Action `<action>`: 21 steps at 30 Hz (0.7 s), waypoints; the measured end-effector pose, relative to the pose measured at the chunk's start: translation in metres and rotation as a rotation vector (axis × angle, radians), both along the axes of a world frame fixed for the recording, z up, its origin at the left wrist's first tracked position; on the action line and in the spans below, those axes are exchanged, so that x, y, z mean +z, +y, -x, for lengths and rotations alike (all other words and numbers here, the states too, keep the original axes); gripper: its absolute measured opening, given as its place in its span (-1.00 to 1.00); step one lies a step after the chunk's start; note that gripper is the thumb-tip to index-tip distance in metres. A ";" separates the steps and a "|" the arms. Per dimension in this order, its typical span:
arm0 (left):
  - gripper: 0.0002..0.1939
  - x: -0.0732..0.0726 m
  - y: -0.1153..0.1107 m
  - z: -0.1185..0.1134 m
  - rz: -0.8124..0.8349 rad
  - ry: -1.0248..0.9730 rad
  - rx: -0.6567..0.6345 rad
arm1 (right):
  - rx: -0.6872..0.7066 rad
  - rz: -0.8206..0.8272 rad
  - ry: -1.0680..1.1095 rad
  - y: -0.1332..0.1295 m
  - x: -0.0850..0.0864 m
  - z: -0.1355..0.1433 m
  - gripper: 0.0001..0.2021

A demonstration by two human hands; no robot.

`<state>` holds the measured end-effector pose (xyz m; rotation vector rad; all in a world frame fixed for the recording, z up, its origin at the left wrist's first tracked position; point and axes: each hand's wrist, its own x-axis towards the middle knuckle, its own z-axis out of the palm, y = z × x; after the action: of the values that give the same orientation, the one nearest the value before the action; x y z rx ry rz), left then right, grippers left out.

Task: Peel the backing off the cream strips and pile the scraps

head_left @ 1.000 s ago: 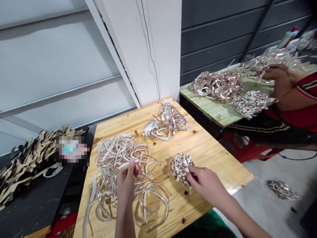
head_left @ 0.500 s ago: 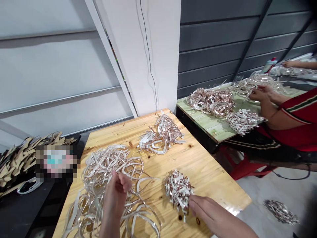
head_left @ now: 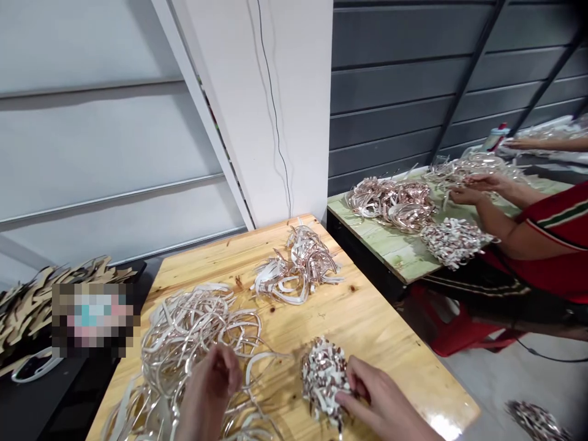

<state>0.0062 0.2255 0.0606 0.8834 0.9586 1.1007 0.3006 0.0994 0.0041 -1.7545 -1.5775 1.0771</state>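
Observation:
A large tangle of shiny white and rose-gold strips (head_left: 184,324) covers the left part of the wooden table (head_left: 376,312). Over its right side hangs my left hand (head_left: 215,380), fingers curled inward; whether it holds a strip is too unclear to tell. On the table's front right lies a dense bundle of short curled strips (head_left: 324,380). My right hand (head_left: 376,398) touches the right edge of that bundle, with thumb and fingers pinched on it. A smaller pile of strips (head_left: 301,263) rests near the back of the table.
At the right, a person in red (head_left: 560,239) works at a green table (head_left: 367,229) bearing strips and a finished-looking bundle (head_left: 454,242). A red stool (head_left: 454,331) stands below. Brown cut pieces (head_left: 32,306) lie on a black surface at left. Another bundle (head_left: 537,419) is on the floor.
The view has tilted, so the scene sits lower. My right hand has moved its thumb onto the front of the bundle. The person's hands at right have shifted slightly left.

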 end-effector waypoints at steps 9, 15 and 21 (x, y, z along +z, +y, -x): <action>-0.52 -0.038 -0.057 -0.094 -0.438 0.719 -0.436 | 0.117 -0.014 0.134 0.025 -0.017 0.021 -0.70; -0.59 -0.069 -0.070 -0.102 -0.528 0.848 -0.360 | 0.596 0.322 0.359 0.047 0.035 -0.050 -0.65; -0.67 -0.102 -0.083 -0.113 -0.651 0.988 -0.235 | 0.363 -0.246 -0.222 0.158 0.092 -0.034 -0.67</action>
<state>0.1190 0.1425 -0.0417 2.1322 1.2403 0.7402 0.3349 0.2579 0.0964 -1.4981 -2.1273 0.8175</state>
